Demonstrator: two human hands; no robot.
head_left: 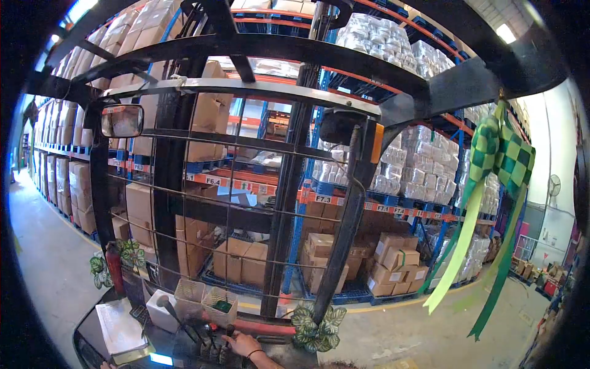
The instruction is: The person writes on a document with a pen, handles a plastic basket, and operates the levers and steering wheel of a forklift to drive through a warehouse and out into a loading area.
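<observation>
My right hand (244,344) lay at bottom centre, fingers on the control levers (212,347), which stood upright just left of it. Grip tightness indiscernible; my left hand was out of view.

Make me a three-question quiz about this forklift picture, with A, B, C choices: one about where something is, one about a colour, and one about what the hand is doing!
1. Where does the woven ketupat decoration hang?
A. upper right of the cab
B. on the floor
C. on the mirror

2. What colour are its ribbons?
A. red
B. green
C. blue

3. What is the right hand doing?
A. waving in the air
B. resting at the control levers
C. holding a box

Answers: 1 A, it dangles from the roof frame at upper right. 2 B, both ribbons trail down green. 3 B, the hand lies beside the levers on the dashboard.
</observation>
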